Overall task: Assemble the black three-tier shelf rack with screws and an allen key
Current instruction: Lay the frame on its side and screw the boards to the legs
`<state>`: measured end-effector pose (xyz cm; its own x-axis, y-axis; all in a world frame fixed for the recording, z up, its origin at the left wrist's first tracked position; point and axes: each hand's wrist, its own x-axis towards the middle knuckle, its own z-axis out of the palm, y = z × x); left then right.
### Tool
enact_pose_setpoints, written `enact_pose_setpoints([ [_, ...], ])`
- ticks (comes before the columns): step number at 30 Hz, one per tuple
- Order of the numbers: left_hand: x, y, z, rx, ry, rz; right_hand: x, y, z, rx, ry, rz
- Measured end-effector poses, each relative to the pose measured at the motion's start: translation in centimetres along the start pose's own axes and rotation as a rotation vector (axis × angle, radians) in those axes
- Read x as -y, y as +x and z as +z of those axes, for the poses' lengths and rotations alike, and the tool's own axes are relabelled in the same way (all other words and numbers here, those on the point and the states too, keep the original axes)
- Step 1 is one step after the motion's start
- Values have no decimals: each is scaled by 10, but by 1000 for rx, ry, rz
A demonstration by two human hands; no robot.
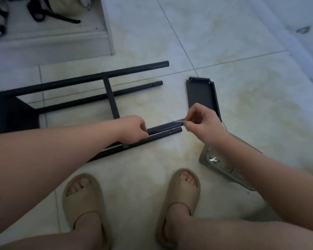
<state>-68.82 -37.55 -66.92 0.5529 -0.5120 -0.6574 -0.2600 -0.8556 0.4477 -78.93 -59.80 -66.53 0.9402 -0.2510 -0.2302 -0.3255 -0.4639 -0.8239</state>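
The partly built black rack frame (90,80) lies on its side on the tiled floor, with a black shelf panel (16,116) fixed at its left end. My left hand (134,129) grips the near pair of black tubes (166,130). My right hand (202,121) pinches a thin silver allen key (179,121) at the right end of those tubes. A loose black shelf panel (201,95) lies flat just beyond my right hand.
A clear plastic bag (217,161) holding a small silver wrench (212,159) and small hardware lies on the floor under my right forearm. My feet in beige slippers (83,197) stand close below. A white low cabinet (49,37) with dark straps is at the top left.
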Motion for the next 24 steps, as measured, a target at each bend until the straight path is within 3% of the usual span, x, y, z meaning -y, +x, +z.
enact_pose_setpoints([
  [5, 65, -9, -15, -96, -186, -92, 27, 11, 59, 202, -15, -35],
  [12, 127, 17, 1, -205, -428, -202, 17, 23, 121, 315, 115, 25],
  [20, 136, 48, 13, -9, -639, -218, -12, 22, 154, 309, 236, -12],
  [24, 143, 45, 22, 18, -599, -181, -22, 19, 159, 327, 270, -46],
])
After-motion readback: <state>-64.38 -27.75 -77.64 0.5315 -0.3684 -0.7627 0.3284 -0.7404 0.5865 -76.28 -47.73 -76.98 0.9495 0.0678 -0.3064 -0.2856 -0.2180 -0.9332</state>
